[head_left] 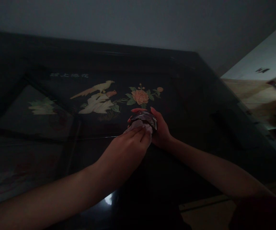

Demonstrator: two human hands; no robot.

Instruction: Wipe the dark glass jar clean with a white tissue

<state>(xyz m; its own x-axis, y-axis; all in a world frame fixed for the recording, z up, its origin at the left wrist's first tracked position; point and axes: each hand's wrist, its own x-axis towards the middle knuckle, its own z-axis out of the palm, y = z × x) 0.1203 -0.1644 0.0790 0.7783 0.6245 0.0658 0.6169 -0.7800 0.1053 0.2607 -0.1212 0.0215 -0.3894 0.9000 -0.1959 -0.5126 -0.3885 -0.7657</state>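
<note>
In the middle of the head view, my right hand (pixel 162 129) grips a small, dark, glossy object (pixel 152 119) with a shiny edge. Its thumb is on the near right side, and reddish fingertips show beyond the object's far edge. My left hand (pixel 133 142) is closed on a pale, crumpled cloth or tissue (pixel 139 124), which it presses against the glossy object. Both hands are together above the black glossy surface. Dim light and the cloth hide the object's exact kind.
Beneath the hands spreads a black glossy panel (pixel 176 80) decorated with a bird (pixel 97 88), a pale rock and an orange flower (pixel 140 96). A dark rectangular object (pixel 229 127) lies to the right. A grey wall (pixel 128 22) rises behind; tan flooring (pixel 205 209) shows at lower right.
</note>
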